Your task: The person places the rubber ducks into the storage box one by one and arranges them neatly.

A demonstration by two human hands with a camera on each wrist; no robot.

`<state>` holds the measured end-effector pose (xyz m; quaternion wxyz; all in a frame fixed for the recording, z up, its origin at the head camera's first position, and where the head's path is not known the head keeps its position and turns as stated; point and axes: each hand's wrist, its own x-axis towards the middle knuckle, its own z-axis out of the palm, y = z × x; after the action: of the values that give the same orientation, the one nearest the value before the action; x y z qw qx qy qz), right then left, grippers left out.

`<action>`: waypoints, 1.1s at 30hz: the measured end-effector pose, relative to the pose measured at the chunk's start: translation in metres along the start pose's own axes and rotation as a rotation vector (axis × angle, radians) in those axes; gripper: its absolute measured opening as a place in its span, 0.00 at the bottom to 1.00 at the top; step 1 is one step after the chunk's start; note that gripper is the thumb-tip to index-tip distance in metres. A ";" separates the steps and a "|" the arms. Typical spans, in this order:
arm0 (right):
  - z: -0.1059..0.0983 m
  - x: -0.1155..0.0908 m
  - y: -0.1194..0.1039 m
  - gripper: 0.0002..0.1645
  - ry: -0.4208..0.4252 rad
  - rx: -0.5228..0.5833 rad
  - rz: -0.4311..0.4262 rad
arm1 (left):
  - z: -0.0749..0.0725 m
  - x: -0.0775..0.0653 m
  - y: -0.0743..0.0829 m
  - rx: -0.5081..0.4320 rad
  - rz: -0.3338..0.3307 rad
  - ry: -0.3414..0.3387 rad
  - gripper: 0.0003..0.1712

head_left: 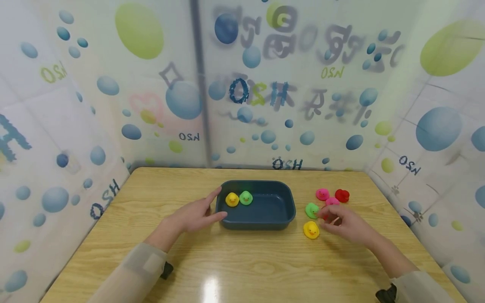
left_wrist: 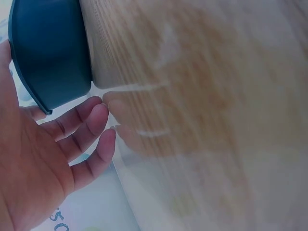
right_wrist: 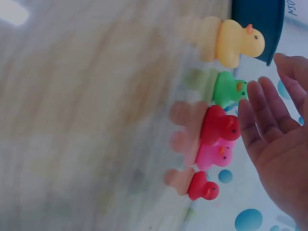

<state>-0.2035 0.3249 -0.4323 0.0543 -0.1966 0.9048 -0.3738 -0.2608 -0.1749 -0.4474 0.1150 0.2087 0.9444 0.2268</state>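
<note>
Seen from the head, with 12 o'clock at the far edge, the yellow duck [head_left: 311, 230] lies on the surface [head_left: 265, 265] at about 9 o'clock from the right hand [head_left: 348, 224], just beside its thumb. The green duck [head_left: 311, 210] is between 9 and 10 o'clock. One red duck [right_wrist: 217, 125], partly hidden in the head view, is near the fingertips at about 10; whether they touch it, I cannot tell. That hand is empty, fingers loosely bent, thumb apart from them. Farther out, one pink duck [head_left: 332, 200] is at 11 o'clock, another pink duck [head_left: 322, 194] between 10 and 11, and a second red duck [head_left: 342, 195] near 12.

Well off toward 9 o'clock is the tray [head_left: 261, 226], holding another yellow duck [head_left: 232, 200] and, at its 3 o'clock, another green duck [head_left: 246, 198]. The left hand [head_left: 193, 215] rests at the tray's 9 o'clock end, thumb and index finger spread apart at the rim. Pale sleeves [head_left: 130, 269] reach both wrists; a dotted backdrop [head_left: 242, 139] stands at 12.
</note>
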 end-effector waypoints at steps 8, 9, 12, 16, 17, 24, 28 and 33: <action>0.006 -0.005 0.005 0.17 -0.130 0.035 0.048 | 0.000 0.000 0.000 0.002 -0.003 -0.004 0.59; 0.007 -0.004 0.005 0.17 -0.139 0.035 0.050 | 0.000 0.000 0.000 0.001 -0.003 -0.004 0.59; 0.009 -0.003 0.001 0.19 -0.167 0.052 0.056 | -0.001 -0.001 0.002 -0.004 -0.007 -0.007 0.59; 0.011 -0.001 0.000 0.20 -0.183 0.066 0.055 | -0.002 -0.001 0.002 -0.008 -0.010 -0.009 0.59; 0.012 0.000 0.000 0.20 -0.184 0.062 0.051 | -0.003 -0.002 0.002 -0.007 -0.010 -0.009 0.59; 0.017 0.004 -0.001 0.19 -0.165 0.014 0.066 | -0.002 -0.002 0.001 -0.002 -0.005 -0.010 0.60; 0.019 0.006 -0.002 0.19 -0.156 -0.017 0.092 | -0.002 -0.002 0.001 -0.002 -0.010 -0.015 0.60; 0.020 0.006 -0.003 0.18 -0.142 -0.026 0.101 | -0.002 -0.002 0.002 -0.005 -0.007 -0.013 0.60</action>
<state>-0.2032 0.3076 -0.4445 0.1345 -0.1773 0.9123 -0.3439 -0.2591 -0.1752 -0.4444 0.1226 0.2067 0.9437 0.2275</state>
